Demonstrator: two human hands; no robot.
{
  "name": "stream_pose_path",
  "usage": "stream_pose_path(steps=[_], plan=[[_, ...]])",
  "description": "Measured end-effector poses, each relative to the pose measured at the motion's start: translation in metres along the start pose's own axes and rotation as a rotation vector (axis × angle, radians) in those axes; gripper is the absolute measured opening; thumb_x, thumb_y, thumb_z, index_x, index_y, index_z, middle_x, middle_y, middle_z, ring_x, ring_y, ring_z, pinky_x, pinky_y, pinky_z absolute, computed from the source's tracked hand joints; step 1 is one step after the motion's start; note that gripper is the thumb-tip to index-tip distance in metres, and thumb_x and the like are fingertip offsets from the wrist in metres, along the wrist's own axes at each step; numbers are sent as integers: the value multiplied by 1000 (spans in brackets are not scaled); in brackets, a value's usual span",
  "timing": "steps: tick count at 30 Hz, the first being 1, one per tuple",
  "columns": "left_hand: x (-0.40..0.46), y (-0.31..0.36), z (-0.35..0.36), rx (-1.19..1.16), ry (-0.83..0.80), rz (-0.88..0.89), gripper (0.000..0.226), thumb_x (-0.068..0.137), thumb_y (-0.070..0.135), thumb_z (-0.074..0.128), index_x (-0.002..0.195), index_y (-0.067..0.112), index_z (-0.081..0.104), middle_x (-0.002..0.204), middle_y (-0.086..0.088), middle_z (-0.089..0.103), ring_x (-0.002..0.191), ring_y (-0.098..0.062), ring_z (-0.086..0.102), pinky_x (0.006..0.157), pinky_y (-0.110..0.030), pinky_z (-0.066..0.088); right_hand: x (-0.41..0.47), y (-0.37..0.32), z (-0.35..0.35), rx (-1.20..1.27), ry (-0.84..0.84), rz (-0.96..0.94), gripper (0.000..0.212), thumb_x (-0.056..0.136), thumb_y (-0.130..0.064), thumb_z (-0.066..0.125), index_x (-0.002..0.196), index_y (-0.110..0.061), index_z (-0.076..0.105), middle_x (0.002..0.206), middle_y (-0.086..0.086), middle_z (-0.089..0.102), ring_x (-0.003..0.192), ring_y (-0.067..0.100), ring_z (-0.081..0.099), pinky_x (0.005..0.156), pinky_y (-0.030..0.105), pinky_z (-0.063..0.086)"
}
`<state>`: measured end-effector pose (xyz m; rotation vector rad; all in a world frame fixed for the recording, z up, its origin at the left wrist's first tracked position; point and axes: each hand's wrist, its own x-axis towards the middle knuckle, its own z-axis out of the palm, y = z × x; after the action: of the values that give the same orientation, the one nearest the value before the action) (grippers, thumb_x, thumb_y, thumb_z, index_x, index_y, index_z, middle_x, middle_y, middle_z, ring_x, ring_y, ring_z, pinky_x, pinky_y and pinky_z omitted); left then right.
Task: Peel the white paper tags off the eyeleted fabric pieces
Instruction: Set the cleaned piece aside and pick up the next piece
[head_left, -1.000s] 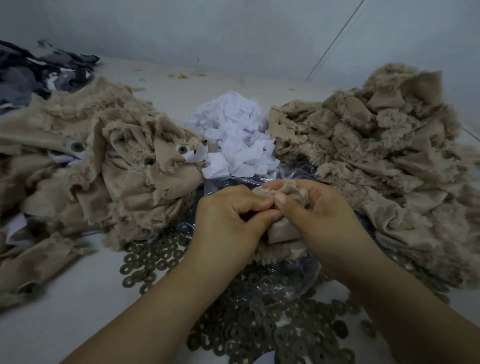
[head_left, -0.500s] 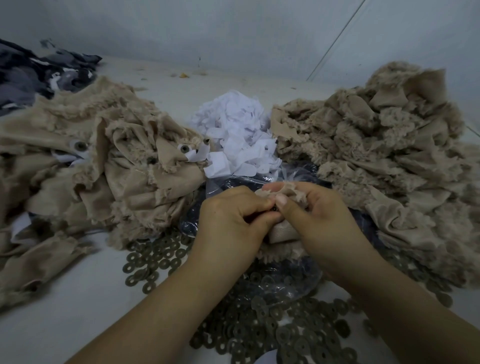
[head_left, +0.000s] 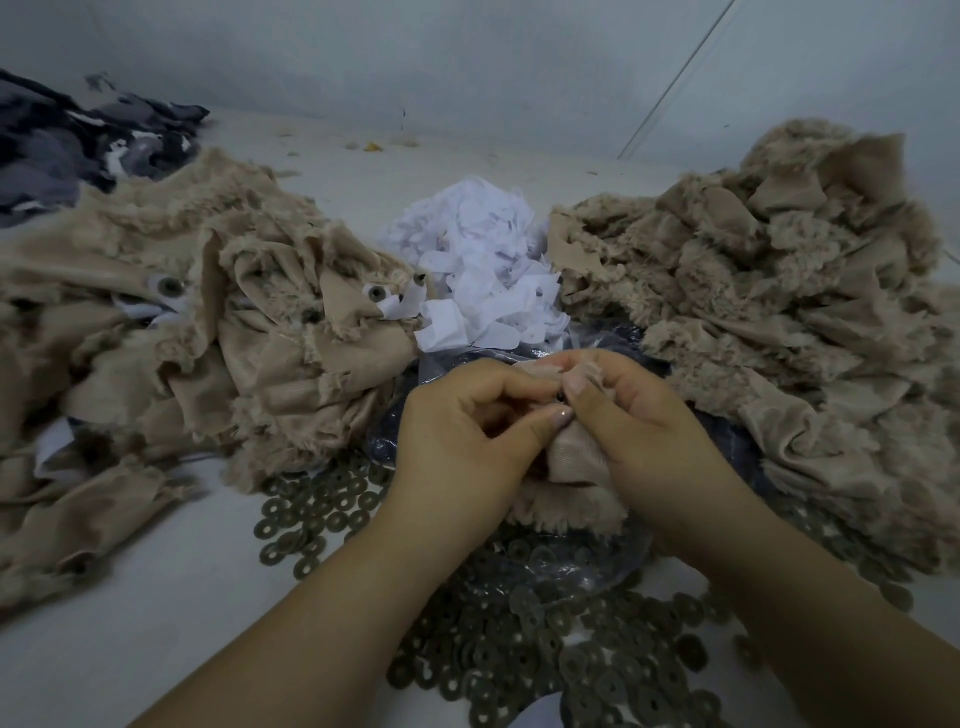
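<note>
Beige fabric piece (head_left: 576, 457), two hands' fingers (head_left: 524, 387)

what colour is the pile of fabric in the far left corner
Dark grey and black with white patches, a mottled pattern; the fabric pile shows in the head view, the only view.

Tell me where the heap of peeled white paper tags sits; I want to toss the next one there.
In the head view, the heap of white paper tags lies at centre, beyond both hands, between the left fabric pile and the right fabric pile.
</note>
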<state>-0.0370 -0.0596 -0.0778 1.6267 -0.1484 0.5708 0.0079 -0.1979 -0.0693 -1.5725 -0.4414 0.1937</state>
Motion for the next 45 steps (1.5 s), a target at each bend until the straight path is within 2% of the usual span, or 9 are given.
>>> stream_pose_path(steps=[7,9,14,22,26,32,37,40,45], plan=[[-1,-3,5,108,41,-89,20,88,29,67,76,18,55,63,4,58,57,-17,53,52,-33,46,-5,3,6,-137,10,-119,23,106,-20,40,108,-24,63,101,-4,73,95,7,69,79,21,55],[-1,-5,6,255,-30,-91,29,94,40,55,66,29,53,57,14,52,53,-1,45,52,-24,38,-6,3,7,-203,33,-159,24,98,-30,38,107,-30,61,99,-8,71,93,3,68,78,18,53],[-4,-6,9,362,-82,-132,39,89,56,34,63,36,55,57,16,54,57,-7,50,59,-35,45,-9,3,12,-315,53,-208,26,96,-36,34,111,-35,55,102,-8,69,94,5,67,83,32,56],[-6,-3,11,134,-63,-179,41,86,58,39,88,28,65,78,6,69,74,-18,66,71,-53,54,-9,4,13,-257,38,-236,25,97,-29,37,113,-32,57,99,-14,67,93,4,65,79,24,53],[-10,-5,17,118,-40,-161,35,84,60,34,84,37,61,73,15,66,68,-7,61,66,-44,52,-9,6,16,-234,45,-230,26,96,-26,37,111,-35,57,98,-14,67,88,10,66,80,40,56],[-8,-3,16,127,-89,-155,27,91,45,37,88,50,63,82,25,67,76,2,62,70,-28,49,-10,6,15,-184,18,-250,28,95,-19,35,108,-33,55,96,-11,65,81,3,63,72,21,53],[-5,1,15,106,-13,-161,32,92,40,41,89,23,68,79,6,69,75,-13,65,70,-42,54,-6,7,12,-32,20,-152,23,93,-31,44,113,-30,55,104,-10,70,95,7,69,77,20,54],[-1,1,9,60,91,-215,34,101,37,45,88,14,68,80,-5,71,76,-22,67,71,-45,54,-5,9,8,-46,45,-67,54,78,-50,71,125,-34,49,112,-13,70,103,5,69,78,23,58],[4,0,1,-110,149,-297,43,104,32,43,71,9,59,65,-7,62,60,-24,56,61,-43,50,2,13,3,155,81,111,70,77,-16,76,141,-13,46,109,5,77,103,21,73,85,39,60]])
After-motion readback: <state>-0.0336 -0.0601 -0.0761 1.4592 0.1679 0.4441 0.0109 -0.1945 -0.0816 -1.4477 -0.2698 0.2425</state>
